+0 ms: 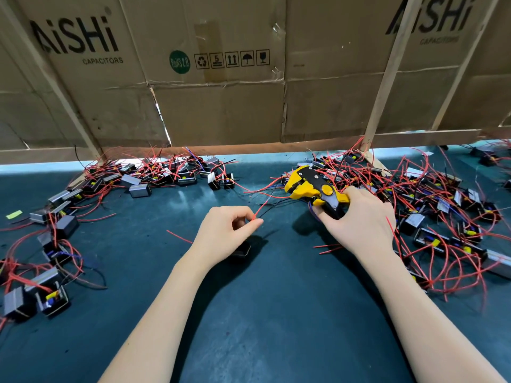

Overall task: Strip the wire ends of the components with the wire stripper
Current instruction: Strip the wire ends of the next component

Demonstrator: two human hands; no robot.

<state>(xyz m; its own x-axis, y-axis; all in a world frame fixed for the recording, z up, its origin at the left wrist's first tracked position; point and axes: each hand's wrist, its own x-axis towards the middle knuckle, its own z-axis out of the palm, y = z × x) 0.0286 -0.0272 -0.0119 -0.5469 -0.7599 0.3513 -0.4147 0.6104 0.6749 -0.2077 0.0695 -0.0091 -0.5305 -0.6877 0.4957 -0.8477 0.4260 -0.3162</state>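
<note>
My left hand (226,233) pinches a thin red wire (261,209) between thumb and forefinger at the middle of the mat. The wire runs up and right toward the stripper's jaws. A small black component (243,251) lies under my left wrist, mostly hidden. My right hand (359,219) grips the handles of the yellow and black wire stripper (312,186), whose jaws point left and sit a little apart from the wire end.
Heaps of black box components with red wires lie on the dark green mat (262,299): one heap at the far left (55,244), one at the back (171,172), a large one at the right (442,217). Cardboard sheets (221,78) on wooden slats wall off the back.
</note>
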